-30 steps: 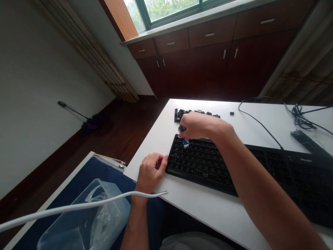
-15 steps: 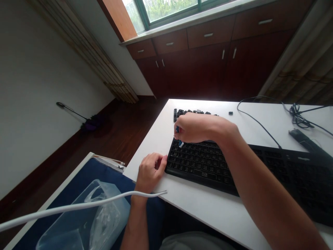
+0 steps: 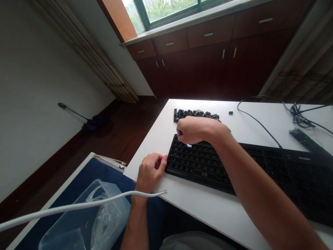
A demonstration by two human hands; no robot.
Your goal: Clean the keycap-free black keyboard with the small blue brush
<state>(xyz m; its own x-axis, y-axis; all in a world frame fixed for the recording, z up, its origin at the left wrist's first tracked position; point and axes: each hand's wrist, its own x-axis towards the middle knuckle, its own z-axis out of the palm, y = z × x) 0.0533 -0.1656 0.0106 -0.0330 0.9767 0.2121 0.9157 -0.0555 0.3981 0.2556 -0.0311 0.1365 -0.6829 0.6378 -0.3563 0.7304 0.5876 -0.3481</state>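
A black keyboard (image 3: pixel 182 163) with its keycaps off lies on the white table (image 3: pixel 153 139). At its left front corner rests my left hand (image 3: pixel 151 171), fingers curled and thumb against the edge, steadying it. My right hand (image 3: pixel 191 129) is closed around a small blue brush (image 3: pixel 188 146) over the upper left rows. Only the brush's white bristle end and a bit of blue show; my fingers hide the rest. Behind that hand, a heap of loose black keycaps (image 3: pixel 199 113) lies on the table.
A lone keycap (image 3: pixel 230 113) sits farther right. A cable (image 3: pixel 256 119) runs to the keyboard from a tangled bundle (image 3: pixel 299 114), near a dark flat object (image 3: pixel 303 139). At lower left are a clear plastic bin (image 3: pixel 85 222) and a white cord (image 3: pixel 78 207) crossing the foreground.
My right hand has shifted slightly right with the brush, whose bristle end now lies farther right over the keys. The left hand has stayed in place.
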